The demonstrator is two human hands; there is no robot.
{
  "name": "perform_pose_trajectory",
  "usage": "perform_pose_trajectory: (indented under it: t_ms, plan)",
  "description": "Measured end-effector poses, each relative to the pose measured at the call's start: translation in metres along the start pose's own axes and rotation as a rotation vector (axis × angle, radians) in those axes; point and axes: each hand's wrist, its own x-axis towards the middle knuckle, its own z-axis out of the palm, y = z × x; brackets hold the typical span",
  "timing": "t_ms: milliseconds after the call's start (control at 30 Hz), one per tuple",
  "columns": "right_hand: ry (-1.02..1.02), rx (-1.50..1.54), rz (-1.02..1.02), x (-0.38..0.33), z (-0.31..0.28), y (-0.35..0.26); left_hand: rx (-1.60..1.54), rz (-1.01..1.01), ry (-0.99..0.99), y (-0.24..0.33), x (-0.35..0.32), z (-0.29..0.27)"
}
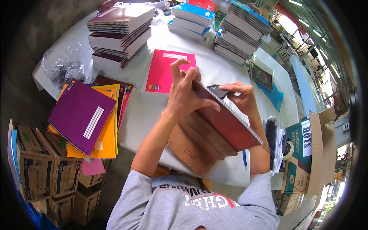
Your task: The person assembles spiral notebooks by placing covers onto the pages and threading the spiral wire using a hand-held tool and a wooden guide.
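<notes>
Watching remotely, I see the left hand part-closed on a tilted red-brown spiral notebook over a wooden stand on the worktop, the right hand pinching a black tool beside the wire coil, which a slipping grip could bend.

The place looks like a workshop or small factory. Stacks of spiral notebooks stand along the far side of the white table. Piled cardboard boxes fill the floor left of the table, and an open carton is at its right. Beyond the table's right side, strip lights run along a large, cluttered hall.
</notes>
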Motion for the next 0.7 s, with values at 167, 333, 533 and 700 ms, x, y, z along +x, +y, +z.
perform_pose_trajectory:
  t_ms: [167,333,533,700]
  plan:
    - [-0.076,0.366,-0.146,0.012,0.01,-0.019,-0.054,0.02,0.026,-0.012,-0.002,-0.005]
    - [0.106,0.811,-0.233,0.02,0.021,-0.021,-0.134,0.007,0.023,-0.015,0.001,-0.002]
    - [0.091,0.834,0.083,0.022,0.018,-0.022,-0.185,-0.104,-0.073,-0.019,0.001,-0.004]
    - [0.089,0.485,-0.005,0.041,0.025,-0.027,-0.197,-0.098,-0.055,-0.02,-0.004,-0.006]
